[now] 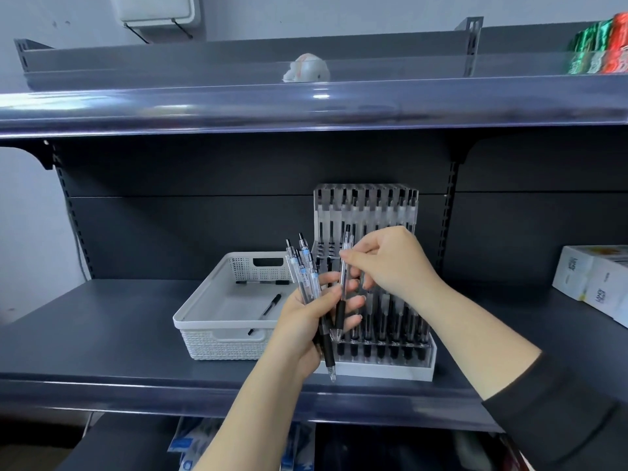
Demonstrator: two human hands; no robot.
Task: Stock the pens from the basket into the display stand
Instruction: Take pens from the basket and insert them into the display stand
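Pens: a bunch (307,277) stands near upright in the left hand (314,317), clicker ends up, tips down, black grips showing below the palm. Fingers curled round the bunch, thumb across the front.

One more pen (342,283) held by the right hand (390,263), pinched near its upper part between thumb and forefinger; the other fingers are curled loosely under. This pen is upright, clear barrel above, black grip below, its tip just beside the left fingers. Whether it touches the bunch, cannot tell.

Both hands meet in front of the stand (377,294), a clear stepped rack with a white base, on the middle shelf (119,334). Its rows hold many pens upright, black grips down. The back tier stands tallest; the lower front rows are partly hidden by the hands.

Basket (224,321): white, woven-look sides, a handle slot in the far wall, sits just left of the stand on the same shelf. Two pens lie inside: one (262,282) flat along the far wall, another (266,312) diagonal near the right side, its lower end toward the front rim.

Right end of the shelf: white boxes (591,280) with printing, stacked.

Upper shelf (306,107), glossy front edge. On it a small white rounded object (307,69), blurred, and at the far right green and red packs (601,45).

Right forearm wears a black sleeve (571,413), pushed up. Left forearm is bare.

Below the middle shelf, blue-and-white packets (190,440) show dimly.
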